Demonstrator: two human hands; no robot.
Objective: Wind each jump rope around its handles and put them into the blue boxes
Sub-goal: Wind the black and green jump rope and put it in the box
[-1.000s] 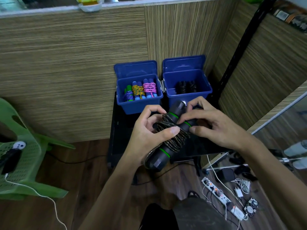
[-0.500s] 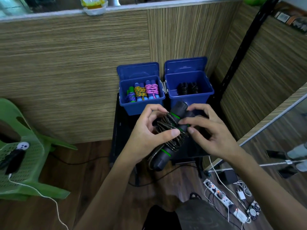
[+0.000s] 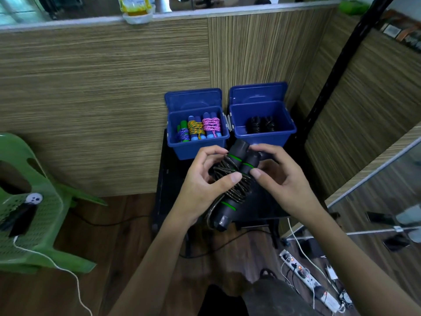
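Above the surface's near edge, the left hand (image 3: 205, 181) grips the wound jump rope (image 3: 232, 183); the right hand (image 3: 280, 176) pinches its handles. Springy cord probably loosens, so clamp the coils.

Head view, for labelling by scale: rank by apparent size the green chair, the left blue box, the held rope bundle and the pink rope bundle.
1. green chair, partly cut off
2. left blue box and held rope bundle: similar; the bundle is nearer, so unranked
3. pink rope bundle
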